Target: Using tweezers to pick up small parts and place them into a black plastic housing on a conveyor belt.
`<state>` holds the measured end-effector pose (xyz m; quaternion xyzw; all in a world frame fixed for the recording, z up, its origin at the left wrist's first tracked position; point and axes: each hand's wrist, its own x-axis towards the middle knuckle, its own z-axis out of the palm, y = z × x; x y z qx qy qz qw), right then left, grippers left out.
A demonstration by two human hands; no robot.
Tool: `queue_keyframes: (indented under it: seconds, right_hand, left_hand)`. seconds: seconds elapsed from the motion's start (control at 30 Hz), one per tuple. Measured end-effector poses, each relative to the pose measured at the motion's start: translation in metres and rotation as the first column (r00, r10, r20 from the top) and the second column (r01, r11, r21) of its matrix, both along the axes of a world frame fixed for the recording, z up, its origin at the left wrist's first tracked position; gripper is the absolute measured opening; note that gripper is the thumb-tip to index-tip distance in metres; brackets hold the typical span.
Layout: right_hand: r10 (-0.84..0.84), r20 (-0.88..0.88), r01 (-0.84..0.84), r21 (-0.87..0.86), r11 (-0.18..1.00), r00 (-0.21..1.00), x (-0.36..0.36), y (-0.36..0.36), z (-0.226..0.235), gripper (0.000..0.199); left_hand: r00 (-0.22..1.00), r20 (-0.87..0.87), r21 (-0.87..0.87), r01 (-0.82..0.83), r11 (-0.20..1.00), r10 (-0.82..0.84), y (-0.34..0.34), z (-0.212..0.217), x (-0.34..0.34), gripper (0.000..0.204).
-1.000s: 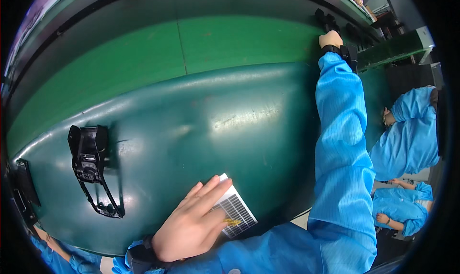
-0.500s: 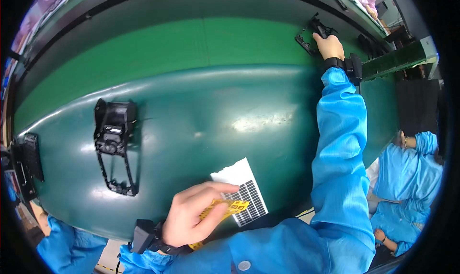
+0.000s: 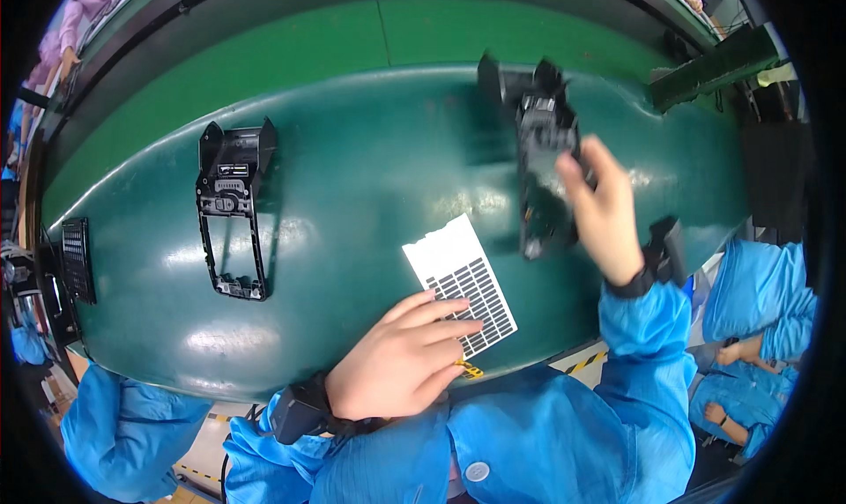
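My left hand (image 3: 401,359) rests over a white sheet of small black rectangular labels (image 3: 476,297), its fingers stretched across the lower left part. A yellow strip (image 3: 472,371) pokes out by the thumb, mostly hidden under the hand, which keeps hold of it. To the right, my right hand (image 3: 606,218) is at the right side of a black plastic housing frame (image 3: 546,138), thumb and forefinger apart. Hand and frame are both somewhat blurred. A similar black housing frame (image 3: 231,204) lies on the left of the green mat (image 3: 352,204), its open window toward me.
At the far left edge is a black slotted tray (image 3: 77,259). A dark green bar (image 3: 718,72) juts in at the far right. Co-workers in blue sleeves sit at the right (image 3: 753,292) and lower left (image 3: 123,433).
My right hand has come back from the far right corner, bringing the black frame onto the mat. My left hand has shifted right and flattened over the label sheet; the yellow strip is now mostly covered.
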<state>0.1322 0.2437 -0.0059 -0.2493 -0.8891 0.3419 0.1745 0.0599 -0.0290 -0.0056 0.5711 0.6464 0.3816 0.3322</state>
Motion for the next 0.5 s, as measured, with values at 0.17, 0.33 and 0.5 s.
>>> queue_keyframes:
  seconds: [0.17,0.33,0.5]
  right_hand:
    - [-0.083,0.134,0.091,-0.057,0.994,0.987,0.048,-0.033,-0.004,0.016]
    - [-0.054,-0.438,-0.179,-0.475,0.862,0.897,0.051,-0.048,0.002,0.045]
    - [0.063,-0.280,-0.269,-0.796,0.543,0.958,0.033,-0.077,0.005,0.036]
  left_hand:
    - [0.999,-0.006,0.071,-0.038,0.997,0.038,-0.003,0.005,-0.001,0.009]
    - [0.947,-0.271,-0.019,-0.184,0.983,0.172,-0.007,0.014,0.007,0.013]
    - [0.955,-0.247,-0.051,-0.181,0.982,0.164,-0.004,0.014,-0.001,0.011]
